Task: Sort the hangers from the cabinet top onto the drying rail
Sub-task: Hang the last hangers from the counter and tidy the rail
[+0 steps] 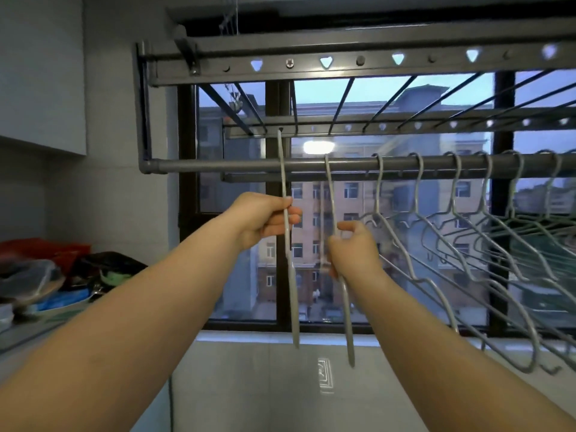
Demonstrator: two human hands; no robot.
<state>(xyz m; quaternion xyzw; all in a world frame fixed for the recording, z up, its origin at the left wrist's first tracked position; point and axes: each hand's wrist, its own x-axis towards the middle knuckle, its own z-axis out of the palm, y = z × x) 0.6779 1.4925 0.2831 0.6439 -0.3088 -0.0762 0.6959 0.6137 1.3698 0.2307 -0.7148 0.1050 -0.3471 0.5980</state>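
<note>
Hangers [377, 194] already line the drying rail [218, 166]; my right hand [352, 247] grips one seemingly hooked on, my left hand [265, 218] grips another, fingers curled, needing its hook lifted over next.

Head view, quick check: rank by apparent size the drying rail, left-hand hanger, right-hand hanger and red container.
1. drying rail, spanning the frame.
2-3. left-hand hanger and right-hand hanger: alike, both edge-on, unranked.
4. red container, partly hidden.
</note>
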